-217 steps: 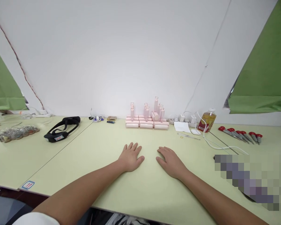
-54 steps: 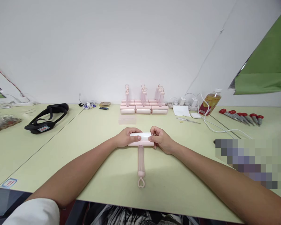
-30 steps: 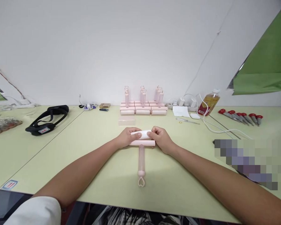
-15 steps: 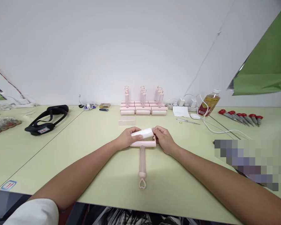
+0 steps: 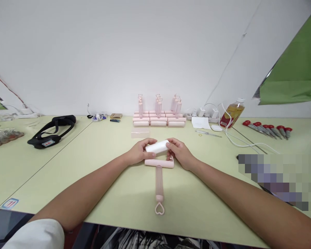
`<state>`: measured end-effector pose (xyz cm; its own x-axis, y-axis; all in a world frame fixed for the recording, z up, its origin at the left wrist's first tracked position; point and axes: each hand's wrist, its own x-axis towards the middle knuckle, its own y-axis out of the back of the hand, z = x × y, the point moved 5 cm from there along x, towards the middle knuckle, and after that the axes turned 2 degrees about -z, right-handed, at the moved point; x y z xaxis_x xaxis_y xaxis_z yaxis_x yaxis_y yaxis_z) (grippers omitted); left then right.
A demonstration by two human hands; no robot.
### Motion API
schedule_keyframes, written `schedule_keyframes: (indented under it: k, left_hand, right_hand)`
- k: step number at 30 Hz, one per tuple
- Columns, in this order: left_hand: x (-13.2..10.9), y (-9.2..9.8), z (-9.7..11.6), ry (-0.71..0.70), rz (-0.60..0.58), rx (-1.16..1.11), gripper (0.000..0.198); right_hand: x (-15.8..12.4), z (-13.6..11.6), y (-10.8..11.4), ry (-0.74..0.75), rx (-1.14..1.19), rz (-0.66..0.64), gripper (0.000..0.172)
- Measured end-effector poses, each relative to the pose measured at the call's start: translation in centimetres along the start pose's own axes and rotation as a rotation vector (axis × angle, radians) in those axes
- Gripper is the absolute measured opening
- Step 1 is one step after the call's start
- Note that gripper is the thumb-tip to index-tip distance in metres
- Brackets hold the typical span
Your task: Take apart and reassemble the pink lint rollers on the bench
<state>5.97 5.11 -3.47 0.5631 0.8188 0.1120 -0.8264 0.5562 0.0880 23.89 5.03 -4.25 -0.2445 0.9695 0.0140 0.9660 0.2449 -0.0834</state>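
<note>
Between my hands is a white lint roll point(image 5: 158, 147), tilted with its right end higher. My left hand point(image 5: 141, 151) grips its left end, thumb along the near side. The fingers of my right hand point(image 5: 179, 152) close on its right end. Just below, a pink lint roller frame point(image 5: 159, 163) lies on the table, its clear pink handle point(image 5: 159, 181) pointing toward me and ending in a heart-shaped loop point(image 5: 159, 208). The frame's right arm stands beside my right fingers; its left end is partly hidden by my left hand.
Several pink lint rollers point(image 5: 158, 121) stand in rows against the wall. A clear pink cover point(image 5: 140, 134) lies before them. To the right are tweezers point(image 5: 208, 133), a drink bottle point(image 5: 232, 113), white cables and red-handled screwdrivers point(image 5: 266, 128). A black strap headset point(image 5: 52, 133) sits left.
The white roll has come up and away from the frame, and my right fingers now hold its right end. The frame and handle have shifted slightly toward me.
</note>
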Motion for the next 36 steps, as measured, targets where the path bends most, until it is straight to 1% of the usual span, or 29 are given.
schedule_keyframes:
  k: [2, 4, 8, 10, 13, 16, 20, 23, 25, 28, 30, 36]
  left_hand:
    - [0.1, 0.4, -0.1, -0.008, 0.027, -0.085, 0.062]
    - [0.3, 0.9, -0.2, -0.001, 0.053, -0.166, 0.061]
    - [0.7, 2.4, -0.6, 0.034, 0.157, -0.228, 0.044]
    - [0.8, 2.9, -0.9, 0.078, 0.175, -0.218, 0.040]
    - [0.7, 3.1, -1.3, 0.132, 0.160, -0.206, 0.040]
    - [0.6, 3.2, -1.3, 0.153, 0.156, -0.216, 0.040]
    - [0.6, 3.5, -1.2, 0.160, 0.158, -0.249, 0.039]
    - [0.7, 4.2, -1.1, 0.145, 0.157, -0.281, 0.039]
    - [0.7, 4.6, -1.2, 0.143, 0.147, -0.297, 0.039]
    - [0.8, 5.0, -1.5, 0.158, 0.122, -0.308, 0.039]
    - [0.8, 5.1, -1.6, 0.161, 0.112, -0.308, 0.037]
    - [0.8, 5.2, -1.6, 0.163, 0.097, -0.312, 0.034]
  right_hand:
    - [0.1, 0.3, 0.2, -0.023, 0.081, 0.044, 0.025]
    - [0.2, 0.4, 0.5, -0.030, 0.132, 0.085, 0.023]
    - [0.3, 0.4, 0.6, -0.037, 0.142, 0.106, 0.020]
    - [0.3, 0.4, 0.5, -0.051, 0.135, 0.099, 0.018]
    - [0.3, 0.2, 0.3, -0.078, 0.123, 0.082, 0.015]
    - [0.2, 0.1, 0.3, -0.096, 0.120, 0.071, 0.014]
    - [0.3, 0.1, 0.4, -0.093, 0.139, 0.048, 0.019]
    - [0.3, 0.2, 0.4, -0.105, 0.145, 0.006, 0.017]
    - [0.3, 0.2, 0.4, -0.126, 0.140, -0.047, 0.015]
    - [0.2, 0.2, 0.3, -0.156, 0.115, -0.125, 0.024]
    - [0.1, 0.2, 0.3, -0.166, 0.100, -0.151, 0.028]
    - [-0.1, 0.0, 0.1, -0.208, 0.024, -0.194, 0.031]
